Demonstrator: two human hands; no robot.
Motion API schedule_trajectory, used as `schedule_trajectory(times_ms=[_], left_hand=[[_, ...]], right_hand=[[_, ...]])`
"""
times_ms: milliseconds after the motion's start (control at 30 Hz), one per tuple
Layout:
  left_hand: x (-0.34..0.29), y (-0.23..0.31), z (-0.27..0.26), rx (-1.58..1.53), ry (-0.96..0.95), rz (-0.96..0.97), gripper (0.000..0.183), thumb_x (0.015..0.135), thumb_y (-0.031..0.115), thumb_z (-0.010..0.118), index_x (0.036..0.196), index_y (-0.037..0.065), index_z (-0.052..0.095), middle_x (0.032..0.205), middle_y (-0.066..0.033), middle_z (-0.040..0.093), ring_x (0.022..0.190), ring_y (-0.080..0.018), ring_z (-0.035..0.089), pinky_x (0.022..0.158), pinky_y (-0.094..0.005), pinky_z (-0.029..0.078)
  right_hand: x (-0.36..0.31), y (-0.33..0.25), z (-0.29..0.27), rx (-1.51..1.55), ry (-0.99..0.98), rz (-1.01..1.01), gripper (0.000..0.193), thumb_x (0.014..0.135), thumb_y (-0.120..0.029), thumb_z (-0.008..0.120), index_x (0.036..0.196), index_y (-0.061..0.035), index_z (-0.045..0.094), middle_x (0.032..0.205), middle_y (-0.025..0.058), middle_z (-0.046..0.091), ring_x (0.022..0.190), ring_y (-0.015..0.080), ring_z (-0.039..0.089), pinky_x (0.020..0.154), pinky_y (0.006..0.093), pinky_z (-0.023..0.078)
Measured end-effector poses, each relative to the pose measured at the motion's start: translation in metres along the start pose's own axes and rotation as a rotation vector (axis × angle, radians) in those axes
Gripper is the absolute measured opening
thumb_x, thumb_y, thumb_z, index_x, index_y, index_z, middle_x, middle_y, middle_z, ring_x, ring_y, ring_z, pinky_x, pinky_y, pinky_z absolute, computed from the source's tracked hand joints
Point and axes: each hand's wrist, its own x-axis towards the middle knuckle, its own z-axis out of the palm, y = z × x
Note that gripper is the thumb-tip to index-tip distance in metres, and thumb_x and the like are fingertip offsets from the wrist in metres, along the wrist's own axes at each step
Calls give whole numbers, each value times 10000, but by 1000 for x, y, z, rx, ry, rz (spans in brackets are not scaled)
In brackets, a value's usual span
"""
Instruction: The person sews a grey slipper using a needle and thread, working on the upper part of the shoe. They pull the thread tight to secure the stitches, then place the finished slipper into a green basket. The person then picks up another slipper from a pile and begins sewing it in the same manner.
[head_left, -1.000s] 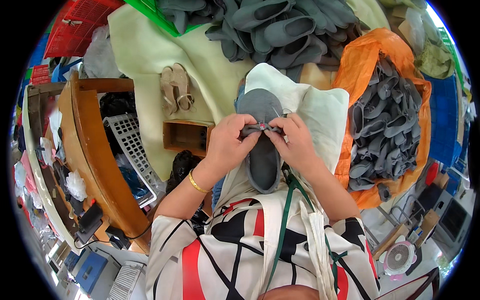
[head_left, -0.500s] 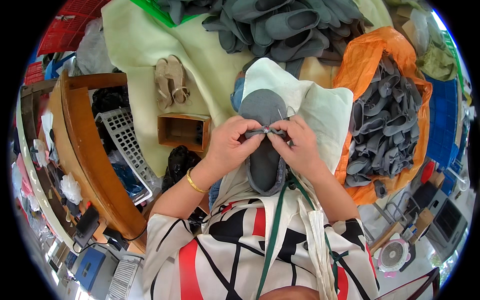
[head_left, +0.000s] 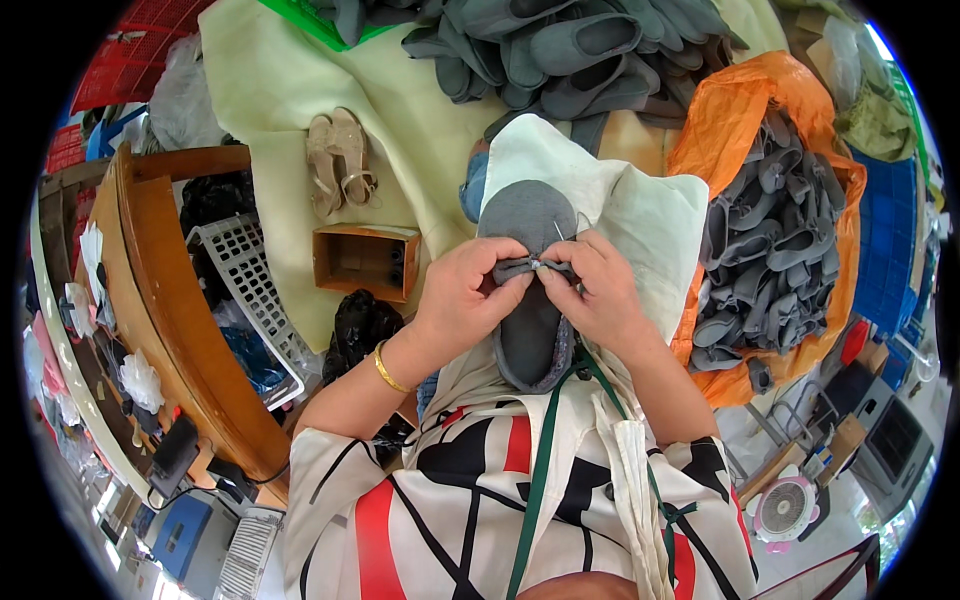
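A dark grey fabric shoe [head_left: 525,212] lies over my lap, its rounded toe pointing away from me. My left hand [head_left: 462,288] pinches the left side of the opening's front edge between thumb and fingers. On the right side of that edge, my right hand [head_left: 602,290] is closed in a similar pinch. A small shiny bit [head_left: 537,264], too small to name, sits between the thumb tips. What looks like a thin needle [head_left: 558,230] sticks up beside my right fingers. Under the shoe, a white cloth [head_left: 655,225] covers my lap.
Grey shoes [head_left: 585,45] are heaped at the back. An orange sack [head_left: 700,140] full of grey shoe pieces stands at the right. To the left are beige sandals [head_left: 350,150], an open cardboard box [head_left: 366,236], a white crate [head_left: 250,275] and a wooden desk [head_left: 190,330].
Both hands keep their pinch on the shoe and have shifted only slightly. The shiny bit between the thumbs looks a little different, with less red showing.
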Motion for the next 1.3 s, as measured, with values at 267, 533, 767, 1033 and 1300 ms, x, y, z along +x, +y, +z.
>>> schedule_trajectory(times_ms=[267, 533, 767, 1033, 1300], left_hand=[[1, -6, -5, -54, -98, -141, 166, 857, 96, 728, 995, 17, 681, 835, 28, 635, 663, -25, 516, 591, -196, 436], [16, -1, -16, -168, -243, -314, 157, 945, 184, 669, 980, 34, 642, 799, 56, 595, 681, -12, 503, 600, -187, 442], [27, 12, -18, -188, -273, -462, 179, 949, 227, 673, 932, 60, 610, 773, 52, 585, 662, -27, 538, 584, -198, 456], [21, 9, -14, -44, -170, -287, 161, 893, 149, 737, 877, 40, 620, 742, 39, 598, 649, -22, 502, 582, -196, 429], [17, -9, -9, 2, -59, -94, 173, 864, 131, 740, 858, 13, 614, 704, -39, 604, 620, -72, 525, 571, -245, 452]], right_hand=[[-13, -19, -11, -79, -121, 202, 184, 805, -172, 743, 887, -37, 650, 736, 108, 552, 638, 279, 565, 552, 382, 448], [-23, -28, -42, -659, -90, 54, 207, 800, -145, 717, 692, -63, 560, 691, 95, 541, 625, 300, 573, 533, 416, 458], [14, -13, -29, 371, 540, 250, 238, 963, -170, 584, 754, -65, 539, 669, 50, 497, 658, 210, 546, 691, 384, 478], [-15, -17, -17, 1653, 263, 542, 384, 1037, -298, 401, 688, -139, 378, 582, -20, 359, 588, 143, 343, 734, 345, 382], [-68, -27, -34, 1666, 367, 715, 386, 1018, -297, 440, 664, -157, 374, 546, -48, 259, 537, 127, 270, 625, 296, 313]])
